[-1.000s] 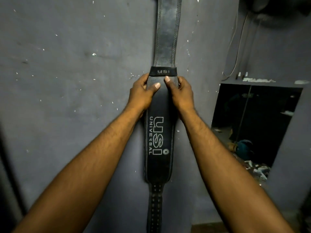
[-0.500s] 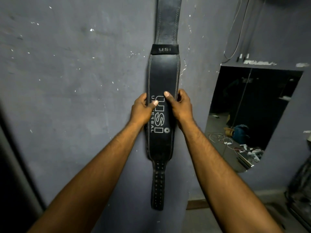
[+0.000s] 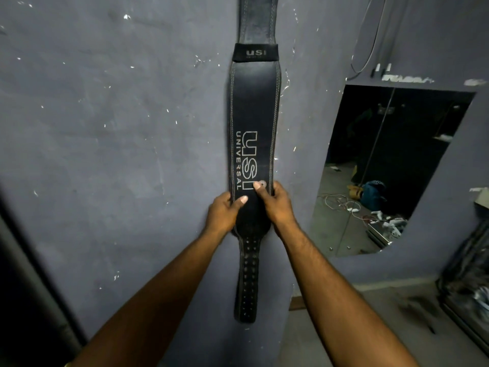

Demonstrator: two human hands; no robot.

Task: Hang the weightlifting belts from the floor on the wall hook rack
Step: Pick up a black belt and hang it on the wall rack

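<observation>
A black leather weightlifting belt (image 3: 252, 107) with white "USI UNIVERSAL" lettering hangs straight down the grey wall (image 3: 119, 128). Its top runs out of the frame, so the hook rack is not in view. The narrow punched strap end (image 3: 247, 282) dangles below. My left hand (image 3: 225, 210) grips the belt's left edge near the bottom of the wide padded part, thumb across the front. My right hand (image 3: 275, 205) holds the right edge at the same height, thumb beside the logo.
A mirror (image 3: 383, 168) is set in the wall to the right and reflects a cluttered floor with cables and a blue bag. A dark object (image 3: 468, 282) stands at the far right near the floor. A dark vertical edge (image 3: 26, 287) runs down the left.
Both hands have slid down the belt, from just under the small USI loop to the lower end of the wide section. The view has tilted down, so more strap and floor show.
</observation>
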